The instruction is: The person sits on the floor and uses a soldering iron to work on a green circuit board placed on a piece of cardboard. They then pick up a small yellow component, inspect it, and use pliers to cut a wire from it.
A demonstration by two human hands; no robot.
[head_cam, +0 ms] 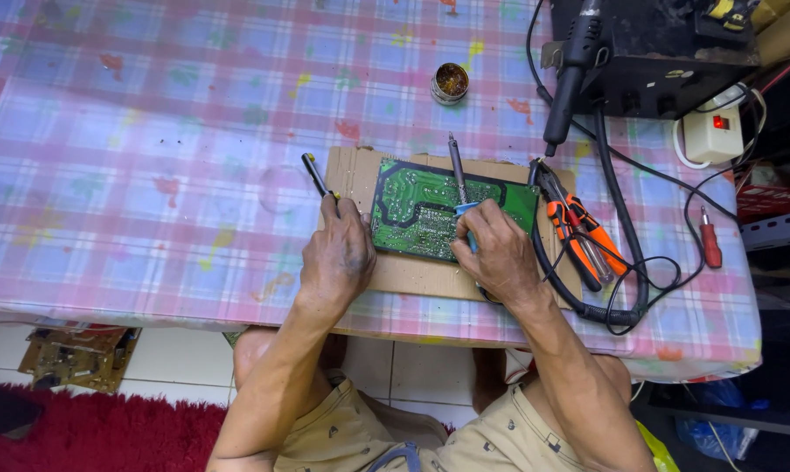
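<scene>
Circuit board (412, 210) between left hand (338, 258) and right hand (498, 253), near table edge (150, 316)

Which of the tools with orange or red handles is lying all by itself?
The small red-handled screwdriver, alone near the table's right edge. The orange-handled pliers lie bunched together beside the cardboard, close to the right hand.
</scene>
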